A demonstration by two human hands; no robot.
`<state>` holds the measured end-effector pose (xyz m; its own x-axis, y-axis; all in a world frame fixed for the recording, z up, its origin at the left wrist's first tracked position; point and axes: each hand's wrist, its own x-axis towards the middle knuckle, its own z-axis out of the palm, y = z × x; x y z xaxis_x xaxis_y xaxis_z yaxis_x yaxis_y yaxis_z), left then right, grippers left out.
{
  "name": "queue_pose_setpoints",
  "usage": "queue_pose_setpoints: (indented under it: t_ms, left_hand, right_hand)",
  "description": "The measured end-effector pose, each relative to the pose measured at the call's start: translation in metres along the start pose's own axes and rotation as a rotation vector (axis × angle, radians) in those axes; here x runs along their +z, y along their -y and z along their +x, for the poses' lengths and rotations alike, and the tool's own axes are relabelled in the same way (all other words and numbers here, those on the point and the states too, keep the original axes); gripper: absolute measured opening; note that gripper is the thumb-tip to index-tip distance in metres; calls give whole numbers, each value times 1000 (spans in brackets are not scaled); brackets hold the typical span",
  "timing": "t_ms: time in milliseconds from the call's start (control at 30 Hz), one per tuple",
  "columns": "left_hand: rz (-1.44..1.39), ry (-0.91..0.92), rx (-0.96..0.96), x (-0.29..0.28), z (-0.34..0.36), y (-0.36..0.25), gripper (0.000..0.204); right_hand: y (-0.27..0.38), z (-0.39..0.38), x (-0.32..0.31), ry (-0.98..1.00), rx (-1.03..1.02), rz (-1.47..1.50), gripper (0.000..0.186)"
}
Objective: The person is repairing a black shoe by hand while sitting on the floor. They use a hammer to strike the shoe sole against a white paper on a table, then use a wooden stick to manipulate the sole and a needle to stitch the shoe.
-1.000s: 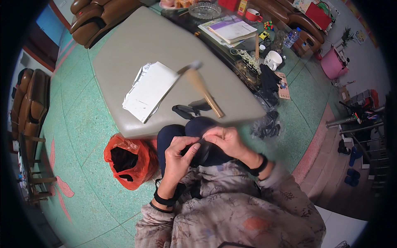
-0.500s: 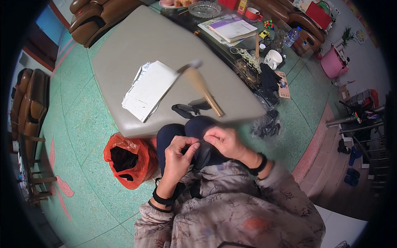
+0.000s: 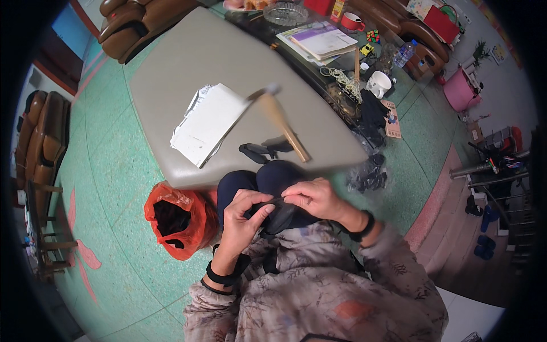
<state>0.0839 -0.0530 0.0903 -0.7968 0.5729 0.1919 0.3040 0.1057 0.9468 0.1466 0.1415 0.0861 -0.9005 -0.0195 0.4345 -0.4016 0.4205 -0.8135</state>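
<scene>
Black thin material (image 3: pixel 280 219) pinched by both hands (image 3: pixel 241 215) (image 3: pixel 320 199) over navy trousers (image 3: pixel 277 175).

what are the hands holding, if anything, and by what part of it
A thin, dark piece of material, pinched along its upper edge by the left hand and the right hand. Its exact kind cannot be told.

Beige leaf-print top (image 3: pixel 325 290) w/ loose slvs (image 3: pixel 393 271); navy trousers (image 3: pixel 277 178); blk wristbands (image 3: pixel 227 278).
</scene>
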Motion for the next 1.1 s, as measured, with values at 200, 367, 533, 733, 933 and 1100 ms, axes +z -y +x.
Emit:
queue_pose_setpoints:
  t_ms: [200, 367, 533, 733, 933, 1100]
  left_hand:
    - [49, 59, -3, -7, 2, -1, 17]
    - [82, 117, -78, -7, 6, 1, 14]
    - [-12, 147, -176, -4, 12, -9, 13]
    - [-587, 4, -307, 6, 2, 9, 28]
    - [-666, 7, -294, 11, -3, 15, 17]
    - [-620, 28, -303, 10, -4, 15, 14]
  right_hand:
    - [1, 1, 0, 30, 7, -2, 7]
    - [-2, 2, 0, 79, 34, -1, 6]
    - [1, 6, -6, 162, 64, 0, 8]
    - [5, 5, -1, 146, 134, -30, 10]
    - [7, 7, 3, 150, 82, -96, 10]
    - [12, 4, 6, 139, 105, -24, 13]
